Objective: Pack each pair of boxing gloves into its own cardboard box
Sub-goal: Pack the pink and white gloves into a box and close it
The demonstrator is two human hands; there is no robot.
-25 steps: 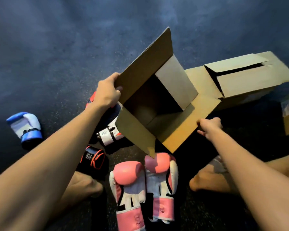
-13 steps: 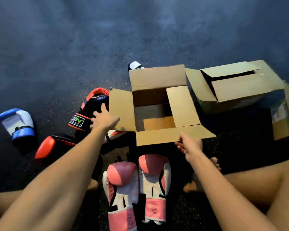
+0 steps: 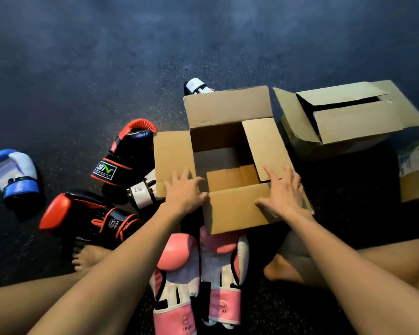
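Note:
An open cardboard box [image 3: 228,110] stands upright on the dark floor in front of me, its four flaps spread and its inside bare. My left hand [image 3: 183,192] lies flat, fingers apart, where the left and near flaps meet. My right hand [image 3: 282,189] lies flat on the near flap's right end. Two pink-and-white gloves [image 3: 177,281] [image 3: 224,279] lie side by side just below the box. Two black-and-red gloves [image 3: 127,153] [image 3: 82,213] lie to its left. A blue-and-white glove [image 3: 12,175] sits at the far left.
A second box [image 3: 348,119] with half-folded flaps stands to the right, and a third box [image 3: 415,172] is cut by the right edge. A white glove cuff [image 3: 195,86] shows behind the open box, another [image 3: 143,192] at its left side. My bare feet flank the pink gloves.
The box went from tilted in my hands to standing upright on the floor. Both hands let go of its edges and now press flat on the near flaps.

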